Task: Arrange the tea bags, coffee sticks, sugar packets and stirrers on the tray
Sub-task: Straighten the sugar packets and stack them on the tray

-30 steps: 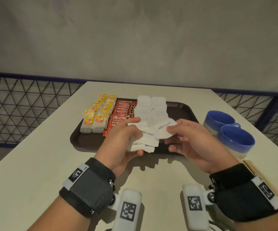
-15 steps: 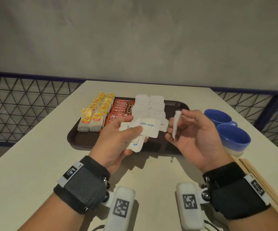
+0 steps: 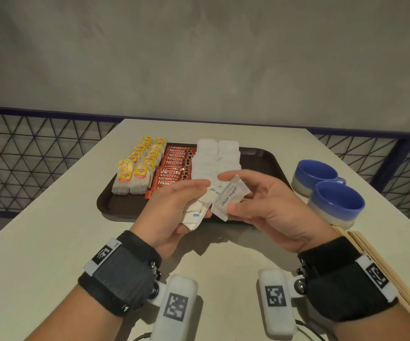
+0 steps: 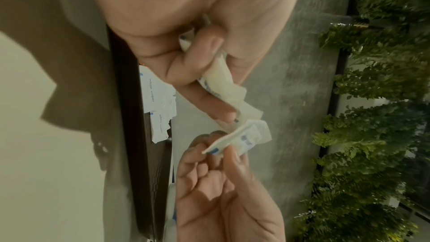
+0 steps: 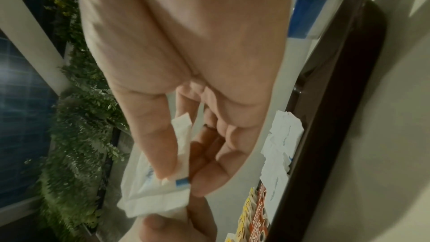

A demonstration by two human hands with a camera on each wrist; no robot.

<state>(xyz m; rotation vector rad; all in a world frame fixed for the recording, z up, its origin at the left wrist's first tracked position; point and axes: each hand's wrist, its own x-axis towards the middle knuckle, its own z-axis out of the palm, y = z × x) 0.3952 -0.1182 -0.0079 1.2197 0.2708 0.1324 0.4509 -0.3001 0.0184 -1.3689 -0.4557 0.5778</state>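
- I see the brown tray [image 3: 260, 158] on the table [image 3: 39, 242], holding 2 rows of yellow-tagged tea bags [image 3: 140, 168] at its left, red coffee sticks [image 3: 177, 166] beside them, then 2 columns of white sugar packets [image 3: 217, 156].
- 2 blue cups [image 3: 332, 190] stand on the table just right of the tray, touching each other; wooden stirrers [image 3: 381, 264] lie at the table's right edge, near my right wrist.
- A grey wall and a mesh railing [image 3: 26, 153] lie beyond the table; the wrist views show green foliage [image 4: 372, 117].
- My left hand [image 3: 174, 210] has its grip closed around a bunch of sugar packets [image 3: 196, 212] above the tray's near rim.
- My right hand [image 3: 268, 205] pinches a single sugar packet [image 3: 231, 199] between thumb and fingers, its long axis tilted up and away to the right, touching the bunch.
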